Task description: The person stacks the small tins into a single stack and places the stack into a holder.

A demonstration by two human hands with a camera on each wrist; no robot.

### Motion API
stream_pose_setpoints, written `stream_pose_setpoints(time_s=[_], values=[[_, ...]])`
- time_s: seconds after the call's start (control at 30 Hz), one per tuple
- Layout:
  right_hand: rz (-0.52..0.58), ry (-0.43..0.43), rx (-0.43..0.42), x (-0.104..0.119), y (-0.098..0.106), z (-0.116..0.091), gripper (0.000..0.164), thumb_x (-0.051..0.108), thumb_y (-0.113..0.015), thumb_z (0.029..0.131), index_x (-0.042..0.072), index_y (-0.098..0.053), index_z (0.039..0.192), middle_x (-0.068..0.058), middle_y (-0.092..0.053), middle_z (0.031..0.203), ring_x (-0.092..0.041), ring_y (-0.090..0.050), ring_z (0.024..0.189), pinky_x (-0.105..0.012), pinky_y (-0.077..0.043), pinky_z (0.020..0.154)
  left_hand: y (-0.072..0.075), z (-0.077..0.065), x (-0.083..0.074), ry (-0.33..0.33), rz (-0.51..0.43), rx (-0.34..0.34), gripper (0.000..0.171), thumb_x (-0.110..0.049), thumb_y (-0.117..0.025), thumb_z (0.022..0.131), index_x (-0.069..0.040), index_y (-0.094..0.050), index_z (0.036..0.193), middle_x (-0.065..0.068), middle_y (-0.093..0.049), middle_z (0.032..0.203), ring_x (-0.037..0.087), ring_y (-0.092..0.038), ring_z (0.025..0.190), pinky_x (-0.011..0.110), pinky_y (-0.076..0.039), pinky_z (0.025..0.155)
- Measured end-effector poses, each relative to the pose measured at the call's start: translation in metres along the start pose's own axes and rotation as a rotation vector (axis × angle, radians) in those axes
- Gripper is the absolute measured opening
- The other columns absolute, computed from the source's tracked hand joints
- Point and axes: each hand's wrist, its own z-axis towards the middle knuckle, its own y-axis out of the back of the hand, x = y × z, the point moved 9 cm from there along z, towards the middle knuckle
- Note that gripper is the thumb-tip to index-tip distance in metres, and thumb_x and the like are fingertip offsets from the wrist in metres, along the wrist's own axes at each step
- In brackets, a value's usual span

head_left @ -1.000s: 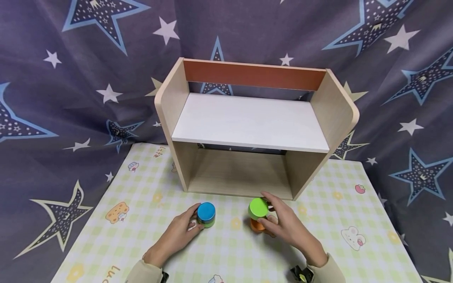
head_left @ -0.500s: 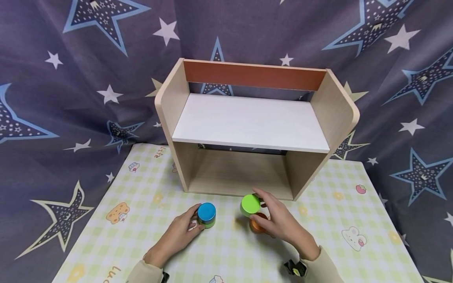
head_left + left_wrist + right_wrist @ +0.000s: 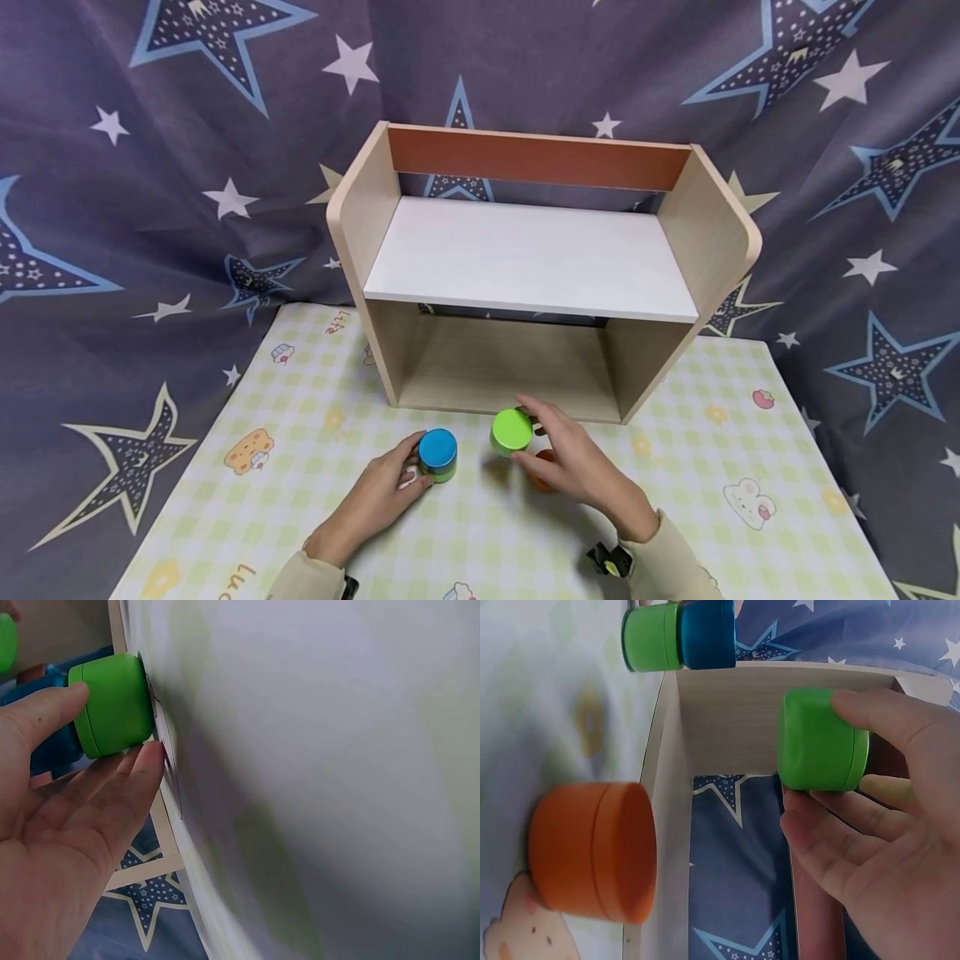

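In the head view my left hand (image 3: 375, 498) holds a two-piece stack on the table, a blue cylinder (image 3: 438, 448) on a green cylinder (image 3: 116, 705). The left wrist view shows its thumb on the green one and fingers curved along the other side. My right hand (image 3: 581, 471) grips a second green cylinder (image 3: 512, 431) between thumb and fingers, raised off the table to the right of the stack. An orange cylinder (image 3: 592, 851) stands on the table beneath that hand, partly hidden in the head view. Each cylinder seen closely has a seam around it, like a lidded box.
A wooden two-level shelf (image 3: 532, 258) with a white middle board and brown back rail stands behind the hands. A checked cloth (image 3: 300, 492) covers the table. Dark star-patterned fabric (image 3: 187, 275) hangs behind and on both sides.
My right hand has lifted the green cylinder from above the orange one and carried it left towards the stack. My left hand has stayed in place.
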Motion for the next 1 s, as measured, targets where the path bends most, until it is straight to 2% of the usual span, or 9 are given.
stream_pose_setpoints(time_s=[0.07, 0.23, 0.3, 0.47, 0.7, 1.0], values=[[0.004, -0.003, 0.007, 0.001, -0.003, 0.003, 0.076, 0.015, -0.081, 0.087, 0.003, -0.04, 0.149, -0.009, -0.057, 0.133, -0.021, -0.057, 0.117, -0.04, -0.057, 0.086, 0.0, 0.0, 0.0, 0.003, -0.002, 0.002, 0.069, -0.013, -0.075, 0.092, -0.004, -0.04, 0.151, 0.009, -0.061, 0.134, 0.019, -0.06, 0.119, 0.03, -0.055, 0.091], [0.017, -0.019, 0.022, 0.003, -0.008, 0.008, 0.074, 0.016, -0.08, 0.088, 0.003, -0.04, 0.148, -0.008, -0.057, 0.132, -0.02, -0.059, 0.112, -0.026, -0.058, 0.075, 0.001, 0.0, 0.001, 0.003, 0.007, -0.002, 0.069, -0.014, -0.075, 0.092, -0.004, -0.041, 0.151, 0.009, -0.061, 0.134, 0.019, -0.06, 0.119, 0.029, -0.055, 0.09], [0.012, -0.005, 0.015, 0.005, -0.009, 0.011, 0.073, 0.016, -0.08, 0.088, 0.002, -0.04, 0.148, -0.009, -0.058, 0.131, -0.021, -0.06, 0.111, -0.026, -0.058, 0.074, 0.001, 0.001, 0.002, 0.003, 0.011, -0.006, 0.068, -0.015, -0.075, 0.092, -0.004, -0.042, 0.151, 0.009, -0.061, 0.133, 0.019, -0.061, 0.119, 0.029, -0.055, 0.09], [-0.006, 0.04, -0.005, 0.011, -0.014, 0.017, 0.073, 0.014, -0.081, 0.086, -0.002, -0.042, 0.146, -0.011, -0.059, 0.129, -0.022, -0.06, 0.111, -0.039, -0.058, 0.083, 0.001, 0.002, 0.002, 0.004, 0.013, -0.017, 0.067, -0.015, -0.075, 0.092, -0.005, -0.043, 0.15, 0.009, -0.062, 0.132, 0.019, -0.061, 0.118, 0.029, -0.055, 0.09], [-0.006, 0.024, 0.042, 0.018, -0.028, 0.024, 0.074, 0.018, -0.081, 0.087, 0.003, -0.041, 0.147, -0.009, -0.059, 0.128, -0.019, -0.06, 0.109, -0.036, -0.057, 0.086, 0.0, 0.0, 0.001, 0.0, 0.006, -0.02, 0.065, -0.013, -0.076, 0.092, -0.009, -0.045, 0.149, 0.007, -0.064, 0.13, 0.017, -0.062, 0.116, 0.029, -0.055, 0.09], [0.012, -0.012, 0.121, 0.021, -0.048, 0.032, 0.072, 0.026, -0.077, 0.092, 0.009, -0.039, 0.151, -0.011, -0.054, 0.139, -0.016, -0.057, 0.116, -0.033, -0.054, 0.093, -0.001, 0.001, 0.001, -0.013, 0.004, -0.001, 0.066, -0.013, -0.075, 0.092, -0.009, -0.043, 0.15, 0.007, -0.064, 0.13, 0.017, -0.062, 0.116, 0.029, -0.055, 0.09]])
